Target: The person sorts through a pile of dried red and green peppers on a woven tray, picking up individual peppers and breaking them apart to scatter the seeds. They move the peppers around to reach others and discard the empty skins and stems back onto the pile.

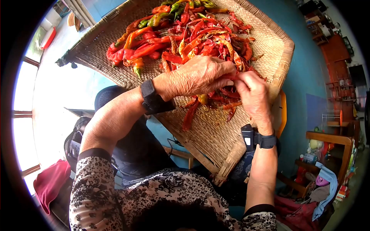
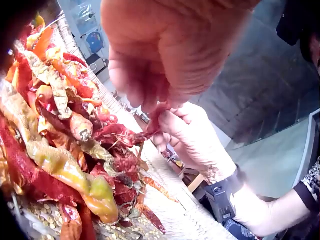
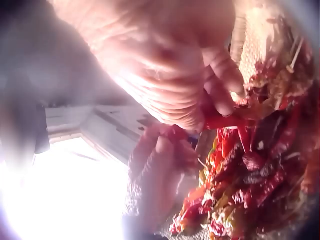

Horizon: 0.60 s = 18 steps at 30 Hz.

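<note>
A dried red chili pepper (image 1: 232, 77) (image 2: 158, 116) is pinched between both hands, above the right part of a heap of chilies. My left hand (image 1: 200, 75) grips it with fingers curled and thumb underneath. From the other side my right hand (image 1: 252, 92) pinches it between thumb and fingers, close against the left fingertips. In the right wrist view, a red chili piece (image 3: 222, 121) shows under the right hand's fingers. The heap of red, orange and green chilies (image 1: 148, 48) lies on a woven tray (image 1: 269, 54), many of them wrinkled and dry.
Loose yellow seeds (image 1: 210, 115) and a few chilies lie on the tray's near part. A wooden frame edge (image 1: 200, 158) runs along its near side. To the right stands a wooden chair (image 1: 343, 140) with cloths on it; a pink cloth (image 1: 52, 183) lies at left.
</note>
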Available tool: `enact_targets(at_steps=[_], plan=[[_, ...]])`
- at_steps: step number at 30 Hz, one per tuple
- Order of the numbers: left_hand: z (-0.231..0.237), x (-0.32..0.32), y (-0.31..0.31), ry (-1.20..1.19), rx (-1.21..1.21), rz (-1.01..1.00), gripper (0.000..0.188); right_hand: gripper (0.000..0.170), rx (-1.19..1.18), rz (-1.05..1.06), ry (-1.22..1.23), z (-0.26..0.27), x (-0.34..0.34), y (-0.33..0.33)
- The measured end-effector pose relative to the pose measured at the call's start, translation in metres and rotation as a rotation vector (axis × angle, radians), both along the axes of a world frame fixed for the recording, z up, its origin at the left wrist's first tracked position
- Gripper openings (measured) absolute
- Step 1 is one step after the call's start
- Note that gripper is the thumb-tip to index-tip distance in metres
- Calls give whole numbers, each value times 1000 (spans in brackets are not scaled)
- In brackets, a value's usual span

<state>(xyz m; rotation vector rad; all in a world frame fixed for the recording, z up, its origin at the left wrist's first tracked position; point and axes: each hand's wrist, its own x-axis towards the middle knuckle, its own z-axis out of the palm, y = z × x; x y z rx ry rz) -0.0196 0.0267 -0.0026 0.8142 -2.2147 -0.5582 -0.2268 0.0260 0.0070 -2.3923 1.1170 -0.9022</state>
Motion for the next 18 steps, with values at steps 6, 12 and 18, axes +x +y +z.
enact_targets(at_steps=[6, 12, 18], plan=[[0, 14, -5, -85, -82, 50, 12, 17, -9, -431, -378, 3, -64, -18], [-6, 30, 14, -489, 69, -15, 16, 22, -202, -741, -609, -3, -144, -20], [-31, 45, 22, -569, -139, -27, 8, 24, -110, -835, -804, -4, -185, -12]])
